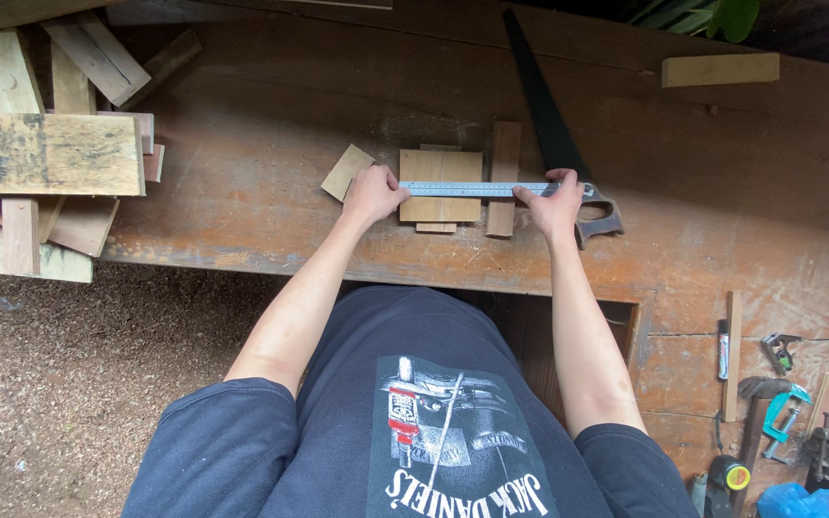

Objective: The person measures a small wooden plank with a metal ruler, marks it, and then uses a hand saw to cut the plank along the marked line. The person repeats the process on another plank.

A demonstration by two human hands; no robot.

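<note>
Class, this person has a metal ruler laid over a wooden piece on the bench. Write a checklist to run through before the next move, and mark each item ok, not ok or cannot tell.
1. Metal ruler lies across the square wooden piece: ok.
2. Left hand presses the ruler's left end: ok.
3. Right hand presses the ruler's right end: ok.
4. Ruler's zero lined up with the piece's edge: cannot tell, the left hand covers it.
5. Handsaw lies clear of the hands: not ok, its handle sits right beside the right hand.
6. Marking pencil within reach: cannot tell, none is visible near the piece.
</note>
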